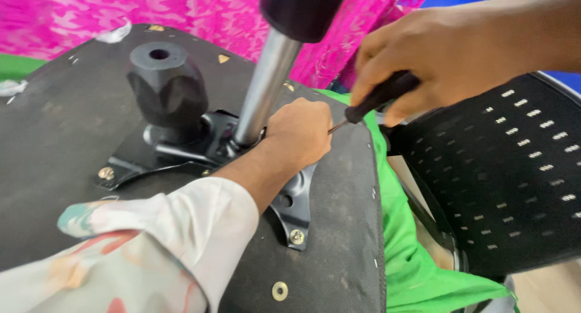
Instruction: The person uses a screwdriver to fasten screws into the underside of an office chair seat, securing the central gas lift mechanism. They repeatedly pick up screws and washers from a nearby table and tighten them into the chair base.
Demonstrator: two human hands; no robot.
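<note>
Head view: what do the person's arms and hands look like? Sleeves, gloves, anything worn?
Both hands are bare, no gloves. The left hand comes out of a loose white sleeve printed with teal, red and yellowish patches, ending partway up the forearm. The right hand shows no sleeve; its forearm is uncovered to the frame edge. No rings, watch or bands are visible.

This looks like a small furniture repair or assembly workshop, though little of the room shows. An office chair seat lies upside down with its metal base plate and steel post exposed, a mesh chair back beside it, over green cloth and pink cloth.
</note>
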